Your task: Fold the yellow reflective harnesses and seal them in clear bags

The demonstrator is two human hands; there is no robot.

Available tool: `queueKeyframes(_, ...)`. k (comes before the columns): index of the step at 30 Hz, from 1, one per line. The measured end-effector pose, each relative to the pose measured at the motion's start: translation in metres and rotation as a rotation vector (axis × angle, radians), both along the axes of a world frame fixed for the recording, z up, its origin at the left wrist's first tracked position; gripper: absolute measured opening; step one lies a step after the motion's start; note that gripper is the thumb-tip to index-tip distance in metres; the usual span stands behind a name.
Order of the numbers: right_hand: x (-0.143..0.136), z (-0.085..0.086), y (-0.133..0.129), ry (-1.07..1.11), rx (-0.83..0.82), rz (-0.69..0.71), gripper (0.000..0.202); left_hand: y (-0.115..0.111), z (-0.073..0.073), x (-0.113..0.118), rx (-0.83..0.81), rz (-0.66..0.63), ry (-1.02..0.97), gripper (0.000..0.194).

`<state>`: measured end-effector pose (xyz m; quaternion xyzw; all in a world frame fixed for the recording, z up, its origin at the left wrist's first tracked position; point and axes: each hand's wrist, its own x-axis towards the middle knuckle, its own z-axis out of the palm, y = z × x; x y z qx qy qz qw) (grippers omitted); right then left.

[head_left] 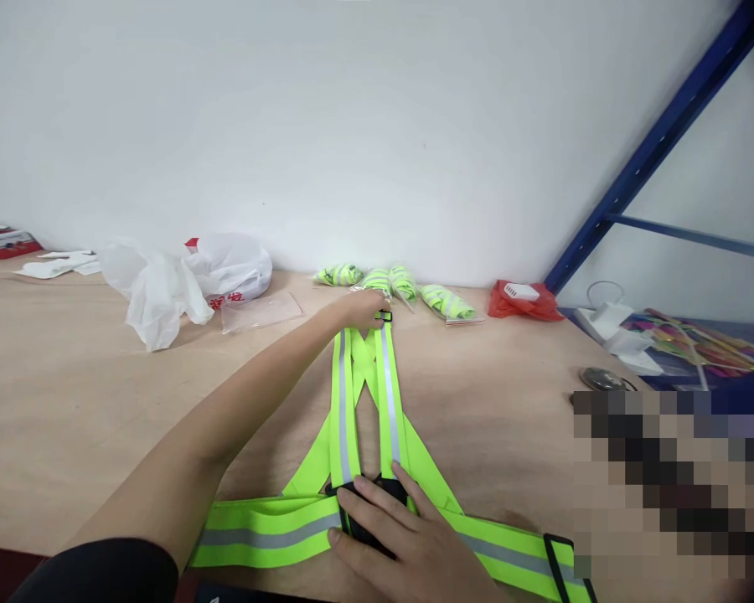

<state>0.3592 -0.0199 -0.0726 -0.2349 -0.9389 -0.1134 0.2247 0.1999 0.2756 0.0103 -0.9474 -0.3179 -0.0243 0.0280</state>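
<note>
1. The green vest (389, 394) lies spread on the surface (490, 402), its 2 front straps running from near the front edge toward the far edge
2. The left hand (364, 310) reaches to the far end of the straps, its grip narrow and seemingly closed on the strap by a black buckle (384, 316); the fingertips are partly hidden
3. The right hand (408, 536) lies flat with fingers apart on the black patch (369, 538), near the front edge, pressing rather than gripping, as far as I can judge
4. The belt (276, 536) stretches to both sides of that patch, with a black slider (555, 567) on its right part
5. Done, by the look of it: the vest is out of any wrapping, opened, and its 2 front straps lie nearly straight
6. Left as it is: the vest is not rolled or bagged, unlike the packs (447, 301) by the far edge, of which 4 show
7. Toward the far left corner sit white bags (163, 293) and a clear sleeve (260, 311); a red bag (528, 300) is near the far right corner
</note>
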Motion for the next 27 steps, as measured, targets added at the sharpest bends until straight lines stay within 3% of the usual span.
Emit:
queueKeyframes(7, 0.004, 0.007, 0.002, -0.047, -0.023, 0.024, 0.032, 0.005, -0.030, 0.007, -0.039, 0.065, 0.018, 0.025)
queueKeyframes(12, 0.003, 0.000, 0.004, -0.026, 0.006, 0.036, 0.032, 0.001, -0.021, -0.007, -0.018, 0.147, -0.024, 0.031)
queueKeyframes(17, 0.002, 0.000, 0.004, 0.001, 0.004, 0.039, 0.030, -0.010, -0.012, -0.053, 0.004, 0.217, -0.092, 0.042)
queueKeyframes(22, 0.006, 0.012, 0.003, 0.010, -0.040, 0.061, 0.028, -0.020, -0.022, -0.088, -0.040, 0.256, -0.074, 0.043)
queueKeyframes(27, 0.009, 0.023, -0.001, 0.094, -0.041, 0.103, 0.033, -0.027, -0.029, -0.086, -0.049, 0.234, -0.099, 0.032)
